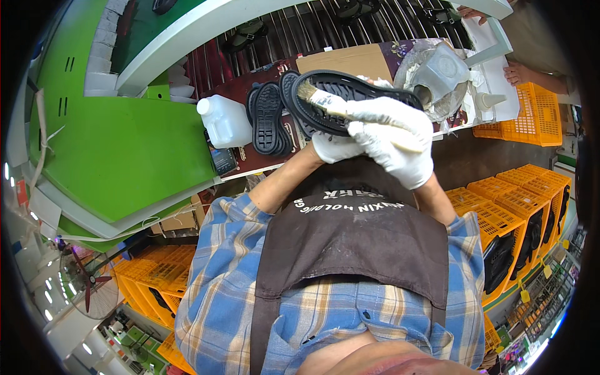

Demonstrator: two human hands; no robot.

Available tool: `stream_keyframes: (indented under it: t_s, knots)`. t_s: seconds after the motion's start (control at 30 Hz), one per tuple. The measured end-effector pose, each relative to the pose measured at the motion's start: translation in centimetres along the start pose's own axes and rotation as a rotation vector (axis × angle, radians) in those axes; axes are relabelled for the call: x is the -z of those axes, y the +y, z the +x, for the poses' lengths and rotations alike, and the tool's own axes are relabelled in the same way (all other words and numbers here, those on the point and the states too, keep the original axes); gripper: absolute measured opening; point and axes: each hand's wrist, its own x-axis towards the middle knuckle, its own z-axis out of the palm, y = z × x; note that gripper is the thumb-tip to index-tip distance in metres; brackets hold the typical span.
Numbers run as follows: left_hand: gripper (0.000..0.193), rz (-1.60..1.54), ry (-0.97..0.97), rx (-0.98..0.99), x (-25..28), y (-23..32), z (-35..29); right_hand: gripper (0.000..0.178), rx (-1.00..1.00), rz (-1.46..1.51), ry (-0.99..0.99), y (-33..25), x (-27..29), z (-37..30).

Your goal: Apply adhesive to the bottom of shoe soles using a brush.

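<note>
A black shoe sole (353,86) lies tilted in front of me, its ribbed inner side turned up. My left hand (337,148), in a white glove, grips it from below at the near edge; most of its fingers are hidden under the sole. In my gloved right hand (394,134) is a brush (306,91) with a pale handle. Its bristles touch or hover over the sole's left end; I cannot tell which. Just left, more black soles (267,119) are stacked on the table, beside a white plastic jug (226,122).
A cut-open translucent container (442,70) sits on plastic wrap at the right. Cardboard (347,62) lies behind the sole. Farther back, dark shoes (247,34) rest on a metal-bar conveyor. Another person's hand (515,74) shows at far right. Orange crates (500,206) holding dark items are stacked behind me.
</note>
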Motion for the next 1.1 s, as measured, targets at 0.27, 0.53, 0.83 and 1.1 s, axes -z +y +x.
stream_keyframes:
  t_s: [0.27,0.53,0.83,1.1]
  knots:
    - [0.049,-0.307,-0.32,0.306,4.2,4.3,0.5,0.027,-0.418,0.402,-0.274,5.1,4.7,1.5]
    - [0.052,-1.015,-0.037,0.528,5.3,3.5,-0.1,0.025,-0.345,0.48,-0.479,7.0,7.8,2.0]
    - [0.056,-1.485,0.216,0.771,6.2,5.5,1.4,0.022,-0.106,0.107,-0.648,5.8,8.4,1.6]
    - [0.052,-1.355,0.261,0.831,5.8,6.2,1.4,0.023,-0.216,0.035,-0.462,7.3,8.3,-0.8]
